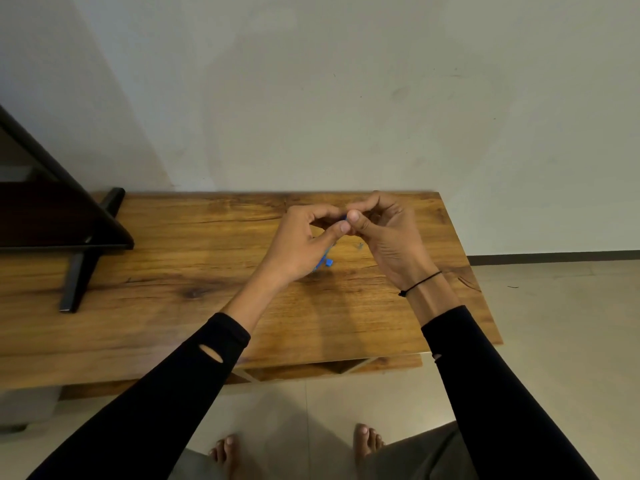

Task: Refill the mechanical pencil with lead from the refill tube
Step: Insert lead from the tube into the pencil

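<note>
While both hands meet above the wooden table [173, 306] by a pale wall [346, 98], the left hand [298, 244] pinches a blue pencil [325, 259]; the right hand's [384, 233] fingertips press together, contents unclear.

Dim, soft shadows, wide-angle distortion.

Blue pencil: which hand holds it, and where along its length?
The left hand holds the blue pencil mid-barrel; the right hand pinches its top end.
</note>
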Motion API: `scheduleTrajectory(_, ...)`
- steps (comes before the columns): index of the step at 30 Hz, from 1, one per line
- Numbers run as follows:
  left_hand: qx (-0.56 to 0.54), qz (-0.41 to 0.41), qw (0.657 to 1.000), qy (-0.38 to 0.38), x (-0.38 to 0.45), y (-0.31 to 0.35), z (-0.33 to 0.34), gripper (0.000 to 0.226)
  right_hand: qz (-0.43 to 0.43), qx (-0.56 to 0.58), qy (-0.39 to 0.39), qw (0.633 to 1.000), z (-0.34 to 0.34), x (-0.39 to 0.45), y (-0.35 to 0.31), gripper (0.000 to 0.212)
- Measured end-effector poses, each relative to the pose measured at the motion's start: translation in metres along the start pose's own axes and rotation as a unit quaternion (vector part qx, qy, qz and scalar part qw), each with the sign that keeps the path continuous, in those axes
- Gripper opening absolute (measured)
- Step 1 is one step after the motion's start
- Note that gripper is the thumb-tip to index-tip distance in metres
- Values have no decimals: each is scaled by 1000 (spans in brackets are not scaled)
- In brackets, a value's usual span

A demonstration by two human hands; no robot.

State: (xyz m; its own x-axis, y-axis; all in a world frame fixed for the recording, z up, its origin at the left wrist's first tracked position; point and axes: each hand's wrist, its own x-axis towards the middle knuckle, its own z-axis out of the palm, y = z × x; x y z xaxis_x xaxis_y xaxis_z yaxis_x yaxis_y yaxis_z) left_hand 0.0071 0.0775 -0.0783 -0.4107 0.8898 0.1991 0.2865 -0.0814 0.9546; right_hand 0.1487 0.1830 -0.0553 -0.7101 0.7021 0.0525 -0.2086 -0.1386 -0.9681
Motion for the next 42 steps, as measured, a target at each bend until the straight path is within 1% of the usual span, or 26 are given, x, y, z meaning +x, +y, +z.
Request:
scheduleTrajectory(3,-29,-7,1000,0,-2,3,-1,14,11,9,-17,1000,-2,0,1,16)
scheduleTrajectory(6,-27,-6,1000,4,-4,3,-1,17,24,19,-30,999,-4,1,0,20)
scheduleTrajectory(8,-32,-2,999,6,-3,4,-2,18,29,32,-31,999,-5,2,0,17)
scheduleTrajectory(10,-31,5,999,11,-2,5,-3,21,31,62,-31,997,-7,2,0,6)
scheduleTrajectory(11,-29,7,999,12,-1,5,-3,21,32,77,-30,996,-8,2,1,3)
scheduleTrajectory(13,-22,8,1000,12,0,5,-2,23,39,88,-28,995,-10,3,2,9)
scheduleTrajectory(15,-17,9,1000,14,-1,3,0,23,41,77,-28,996,-11,4,3,9)
scheduleTrajectory(18,-18,5,1000,12,-3,1,1,22,36,70,-36,996,-12,4,3,4)
scheduleTrajectory(21,-23,8,1000,9,-2,3,-2,21,32,70,-40,996,-12,5,3,16)
scheduleTrajectory(22,-22,11,1000,10,-3,3,-2,22,29,68,-42,996,-12,5,3,15)
scheduleTrajectory(24,-11,14,1000,13,-3,4,-2,23,28,63,-46,997,-12,4,2,6)
scheduleTrajectory(29,32,25,999,27,-3,7,0,23,38,44,-41,997,-15,4,2,9)
scheduleTrajectory(32,76,43,995,40,-5,9,-1,24,54,53,-46,996,-16,4,3,8)
scheduleTrajectory(37,77,28,993,82,-8,12,-3,25,63,46,-35,996,-12,4,4,13)
scheduleTrajectory(42,83,27,992,88,-8,12,-6,20,58,3,-33,998,-12,4,6,17)
